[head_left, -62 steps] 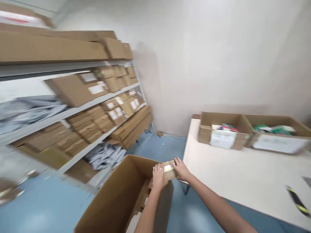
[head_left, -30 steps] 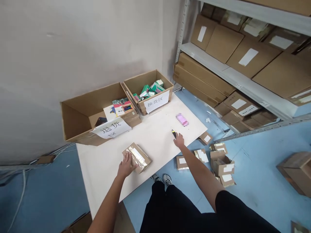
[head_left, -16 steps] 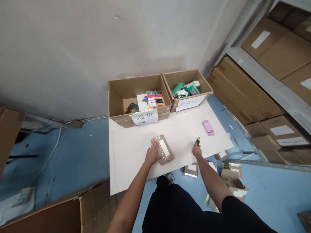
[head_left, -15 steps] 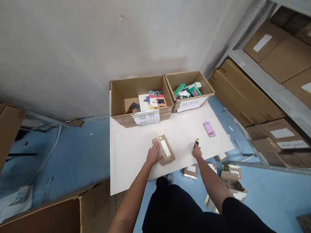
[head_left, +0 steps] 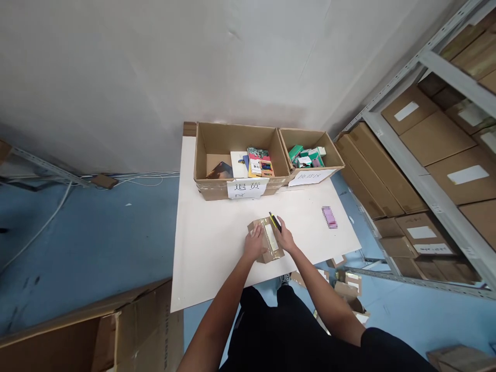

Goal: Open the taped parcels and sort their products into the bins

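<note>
A small taped cardboard parcel with a white label lies near the front edge of the white table. My left hand lies on its left side and holds it down. My right hand is at the parcel's right edge, closed on a black and yellow utility knife whose tip points over the parcel's far end.
Two open cardboard boxes stand at the table's back: the left box with books and a paper sign, the right box with small green packs. A pink object lies at the right. Shelving with cartons stands right; small parcels lie on the blue floor.
I carried the parcel from the big floor carton to the table. My right hand picked up the knife from the table's right and brought it left to the parcel. My left hand stayed on the parcel.
</note>
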`<state>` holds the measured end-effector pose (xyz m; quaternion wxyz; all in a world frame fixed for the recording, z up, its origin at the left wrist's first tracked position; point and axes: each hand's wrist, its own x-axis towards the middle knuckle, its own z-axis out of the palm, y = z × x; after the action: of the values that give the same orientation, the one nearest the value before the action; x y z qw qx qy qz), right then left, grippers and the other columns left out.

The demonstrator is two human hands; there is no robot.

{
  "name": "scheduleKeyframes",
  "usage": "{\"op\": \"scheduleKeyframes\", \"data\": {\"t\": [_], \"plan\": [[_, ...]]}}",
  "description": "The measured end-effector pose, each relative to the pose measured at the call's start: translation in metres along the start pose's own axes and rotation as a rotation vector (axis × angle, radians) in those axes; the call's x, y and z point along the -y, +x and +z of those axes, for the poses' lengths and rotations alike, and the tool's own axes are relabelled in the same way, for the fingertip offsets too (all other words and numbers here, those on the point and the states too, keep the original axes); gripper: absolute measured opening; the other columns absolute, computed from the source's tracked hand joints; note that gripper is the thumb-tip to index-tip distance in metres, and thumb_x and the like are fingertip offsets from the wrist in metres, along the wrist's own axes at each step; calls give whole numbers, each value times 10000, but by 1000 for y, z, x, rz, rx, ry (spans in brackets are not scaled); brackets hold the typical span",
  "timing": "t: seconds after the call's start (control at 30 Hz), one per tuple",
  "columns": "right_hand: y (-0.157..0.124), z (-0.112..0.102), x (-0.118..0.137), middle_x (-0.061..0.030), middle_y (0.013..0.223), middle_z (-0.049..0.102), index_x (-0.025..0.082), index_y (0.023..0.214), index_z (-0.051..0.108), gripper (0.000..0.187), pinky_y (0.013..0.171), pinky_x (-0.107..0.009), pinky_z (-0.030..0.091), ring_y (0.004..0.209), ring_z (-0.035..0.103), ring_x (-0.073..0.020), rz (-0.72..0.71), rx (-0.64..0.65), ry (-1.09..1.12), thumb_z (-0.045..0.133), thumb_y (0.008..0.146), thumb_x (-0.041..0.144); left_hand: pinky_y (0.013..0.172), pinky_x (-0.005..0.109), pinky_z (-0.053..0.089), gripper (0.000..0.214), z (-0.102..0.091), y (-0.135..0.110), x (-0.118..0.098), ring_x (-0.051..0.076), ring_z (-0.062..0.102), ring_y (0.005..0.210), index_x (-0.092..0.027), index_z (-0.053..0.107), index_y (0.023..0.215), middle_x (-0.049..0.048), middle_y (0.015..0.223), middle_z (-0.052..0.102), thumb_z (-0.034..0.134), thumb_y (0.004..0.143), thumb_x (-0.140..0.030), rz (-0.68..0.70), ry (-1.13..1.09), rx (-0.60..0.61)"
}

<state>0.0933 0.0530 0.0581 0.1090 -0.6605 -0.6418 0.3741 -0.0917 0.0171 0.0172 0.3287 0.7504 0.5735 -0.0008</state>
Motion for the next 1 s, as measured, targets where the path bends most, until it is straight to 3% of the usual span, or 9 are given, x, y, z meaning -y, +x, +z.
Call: {"op": "scheduleKeyframes", "data": {"t": [0.1, 0.27, 0.37, 0.5, 0.57, 0.7, 0.83, 0.93, 1.0], "plan": [[-2, 0, 16, -66, 1401, 696, 293, 1679, 284, 648, 1038, -377, 515, 1203, 692, -258, -58, 48, -180, 382, 1039, 271, 1291, 574, 215, 1106, 2, 2, -2, 345, 42, 1656, -245, 93, 1718, 129, 1791, 76, 749, 857, -471, -1, 5, -3], [-4, 7, 32, -73, 1323, 744, 281, 1683, 294, 618, 971, -318, 495, 1157, 716, -244, 1, 157, -401, 369, 1070, 252, 1294, 589, 205, 1080, 7, 3, -1, 345, 9, 1657, -258, 126, 1715, 109, 1793, 82, 744, 860, -488, -4, 20, -22], [-3, 8, 38, -96, 1298, 753, 264, 1680, 298, 612, 946, -300, 480, 1136, 721, -242, 1, 162, -444, 380, 1073, 243, 1253, 572, 302, 1097, 9, 4, 4, 351, -7, 1656, -236, 83, 1718, 121, 1792, 34, 722, 865, -495, 5, 1, -20], [1, 7, 44, -103, 1233, 772, 265, 1671, 311, 607, 936, -308, 473, 1107, 730, -250, -9, 188, -448, 395, 1071, 230, 1154, 488, 445, 1222, 4, 7, 17, 351, -14, 1655, -200, -25, 1714, 140, 1784, -57, 757, 819, -484, 42, -39, 79], [1, 8, 46, -117, 1215, 772, 258, 1672, 311, 612, 930, -322, 474, 1107, 731, -265, -6, 194, -466, 403, 1068, 224, 1143, 464, 453, 1252, 2, 7, 25, 335, -4, 1656, -201, -41, 1711, 148, 1785, -47, 783, 804, -457, 71, -14, 90], [-2, 15, 45, -157, 1252, 751, 231, 1684, 281, 641, 910, -349, 490, 1118, 726, -293, -19, 220, -474, 421, 1058, 223, 1209, 464, 383, 1205, 8, 3, 32, 295, 46, 1658, -225, 22, 1713, 152, 1788, 54, 796, 819, -458, 77, 28, 0], [-6, 21, 38, -184, 1284, 732, 207, 1705, 215, 828, 921, -373, 504, 1133, 719, -326, -41, 267, -484, 615, 982, 268, 1258, 468, 326, 1126, 24, 0, 21, 293, 80, 1654, -212, 94, 1711, 163, 1780, 95, 773, 847, -461, 17, 16, -105], [-8, 17, 30, -191, 1295, 724, 223, 1716, 174, 1089, 933, -380, 505, 1151, 714, -352, -61, 321, -521, 816, 836, 253, 1225, 435, 388, 1131, 30, -1, 8, 291, 82, 1652, -189, 102, 1708, 168, 1779, 112, 780, 841, -451, -40, 8, -135], [-9, 8, 24, -189, 1295, 725, 241, 1712, 197, 1133, 938, -382, 508, 1167, 708, -361, -106, 334, -516, 868, 800, 275, 1185, 417, 440, 1149, 28, -2, 1, 294, 82, 1650, -184, 101, 1708, 171, 1778, 113, 793, 832, -456, -75, 10, -129]]}}
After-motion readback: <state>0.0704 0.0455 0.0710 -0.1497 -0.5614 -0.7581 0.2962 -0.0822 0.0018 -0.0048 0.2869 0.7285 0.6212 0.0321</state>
